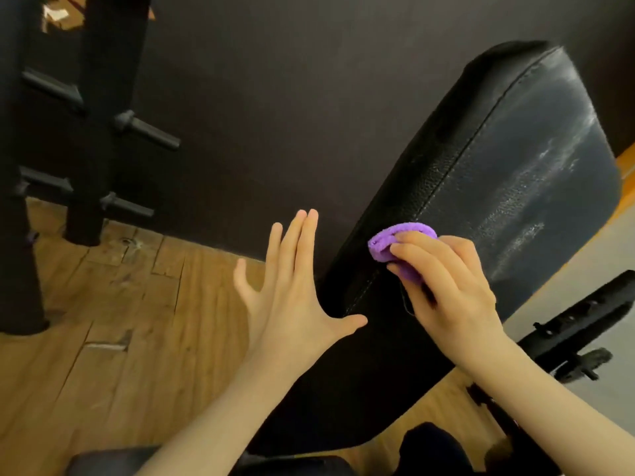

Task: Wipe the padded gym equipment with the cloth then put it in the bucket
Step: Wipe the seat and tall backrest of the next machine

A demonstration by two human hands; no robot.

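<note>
A black padded bench pad (508, 187) runs from the lower middle up to the upper right, its top face streaked with wet smears. My right hand (453, 286) grips a folded purple cloth (395, 240) and presses it against the pad's stitched side edge. My left hand (292, 286) is held flat with fingers spread and straight, just left of the pad's side; I cannot tell whether its thumb touches the pad. No bucket is in view.
A black rack upright (99, 115) with horizontal pegs (147, 130) stands at the left on the wooden floor (120, 338). A dark wall (292, 97) is behind. A black adjustment bracket (580, 321) of the bench frame shows at the lower right.
</note>
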